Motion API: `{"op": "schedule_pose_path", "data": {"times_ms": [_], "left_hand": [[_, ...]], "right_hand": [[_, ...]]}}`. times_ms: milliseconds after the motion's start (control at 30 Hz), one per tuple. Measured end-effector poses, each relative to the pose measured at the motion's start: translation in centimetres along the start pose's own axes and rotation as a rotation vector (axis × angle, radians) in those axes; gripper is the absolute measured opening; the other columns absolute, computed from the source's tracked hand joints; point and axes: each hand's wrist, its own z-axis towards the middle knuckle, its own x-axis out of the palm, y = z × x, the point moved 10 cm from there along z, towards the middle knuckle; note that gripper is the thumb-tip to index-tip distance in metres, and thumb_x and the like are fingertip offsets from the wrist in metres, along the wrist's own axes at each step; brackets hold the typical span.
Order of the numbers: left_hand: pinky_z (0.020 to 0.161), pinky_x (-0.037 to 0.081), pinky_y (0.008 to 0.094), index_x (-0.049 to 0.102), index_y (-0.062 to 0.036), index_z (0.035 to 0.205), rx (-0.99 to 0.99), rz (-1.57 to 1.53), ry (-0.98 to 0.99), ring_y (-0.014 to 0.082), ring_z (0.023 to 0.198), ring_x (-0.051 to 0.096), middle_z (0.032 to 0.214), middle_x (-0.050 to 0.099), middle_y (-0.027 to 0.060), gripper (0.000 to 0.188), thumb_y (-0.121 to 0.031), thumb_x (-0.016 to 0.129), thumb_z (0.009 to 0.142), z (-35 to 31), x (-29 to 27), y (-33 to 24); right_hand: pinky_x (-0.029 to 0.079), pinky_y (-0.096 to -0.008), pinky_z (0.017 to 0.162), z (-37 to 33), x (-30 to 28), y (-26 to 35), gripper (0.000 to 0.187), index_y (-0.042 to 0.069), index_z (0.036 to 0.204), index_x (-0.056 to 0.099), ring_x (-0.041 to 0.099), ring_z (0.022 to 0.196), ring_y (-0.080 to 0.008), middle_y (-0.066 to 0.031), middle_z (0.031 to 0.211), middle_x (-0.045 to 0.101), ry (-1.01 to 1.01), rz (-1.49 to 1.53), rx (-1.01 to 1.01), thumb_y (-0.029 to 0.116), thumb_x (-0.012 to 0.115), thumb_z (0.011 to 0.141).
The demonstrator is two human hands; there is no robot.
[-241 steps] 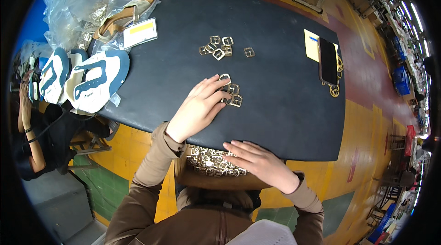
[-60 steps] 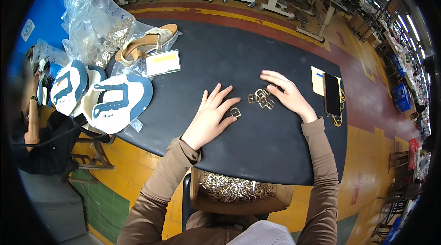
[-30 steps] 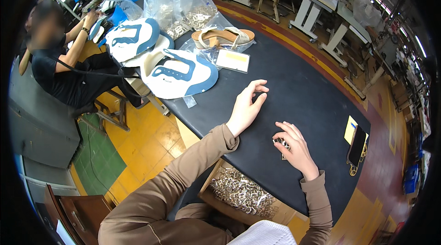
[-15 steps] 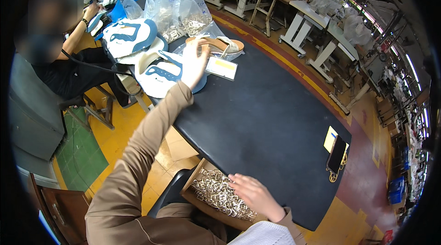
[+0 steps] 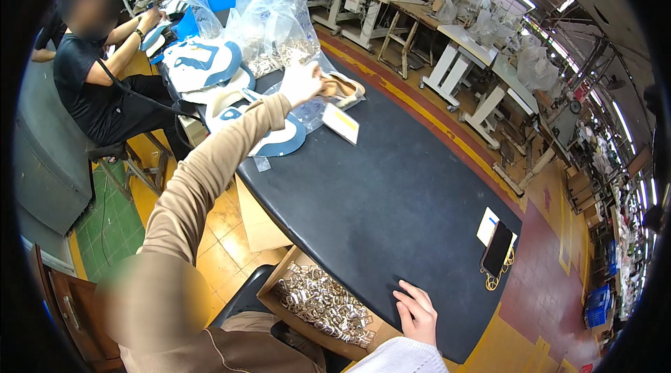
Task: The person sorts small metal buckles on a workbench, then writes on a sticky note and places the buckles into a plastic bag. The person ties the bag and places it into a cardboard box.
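My left hand (image 5: 302, 83) reaches to the far end of the black table (image 5: 377, 191). Its fingers are curled at the near-left end of a tan sandal (image 5: 344, 90) with a light strap, covering part of it. Just in front of the sandal lies a white card with a yellow patch (image 5: 340, 123). Under my left forearm are white and blue shoe pieces (image 5: 283, 142). My right hand (image 5: 417, 313) rests at the table's near edge, fingers apart and holding nothing. Left of it, a cardboard box of metal buckles (image 5: 325, 303) sits below the edge.
Clear plastic bags with metal parts (image 5: 269, 23) stand at the table's far end, beside more stacked shoe pieces (image 5: 203, 62). A phone (image 5: 497, 248) and a paper pad (image 5: 487, 226) lie at the right. A co-worker (image 5: 105, 72) sits at the far left.
My left hand has closed in on the sandal, which has shifted and turned, as has the card. My right hand has moved right, away from the buckle box and onto the table edge.
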Motion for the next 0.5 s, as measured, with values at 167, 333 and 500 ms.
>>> {"op": "schedule_pose_path", "data": {"times_ms": [167, 333, 500], "left_hand": [[0.088, 0.047, 0.0500, 0.062, -0.0115, 0.107, -0.039, -0.084, 0.314, 0.0394, 0.102, 0.051, 0.111, 0.046, 0.0265, 0.043, -0.042, 0.076, 0.081, -5.3, 2.8, -7.7], [0.104, 0.043, 0.0493, 0.065, -0.0094, 0.105, 0.171, -0.108, 0.628, 0.0409, 0.122, 0.049, 0.129, 0.055, 0.0252, 0.042, -0.046, 0.075, 0.088, -9.2, 5.9, -8.5], [0.105, 0.048, 0.0409, 0.070, -0.0068, 0.116, 0.169, -0.250, 0.408, 0.0348, 0.122, 0.063, 0.126, 0.067, 0.0217, 0.040, -0.041, 0.068, 0.095, -0.7, 3.8, -1.7]], "right_hand": [[0.054, -0.0410, 0.098, -0.8, 0.1, -1.2, 0.021, 0.002, 0.110, 0.077, 0.066, 0.117, -0.0332, -0.0138, 0.129, 0.071, -0.022, -0.034, 0.030, 0.002, 0.072, 0.090], [0.052, -0.0417, 0.099, -1.6, 0.6, -2.0, 0.021, 0.003, 0.111, 0.077, 0.066, 0.116, -0.0330, -0.0134, 0.129, 0.070, -0.019, -0.039, 0.048, 0.005, 0.071, 0.091], [0.052, -0.0415, 0.098, -1.7, 0.3, -2.9, 0.020, 0.003, 0.110, 0.077, 0.066, 0.114, -0.0336, -0.0131, 0.130, 0.070, -0.060, -0.059, 0.095, 0.007, 0.070, 0.092]]}}
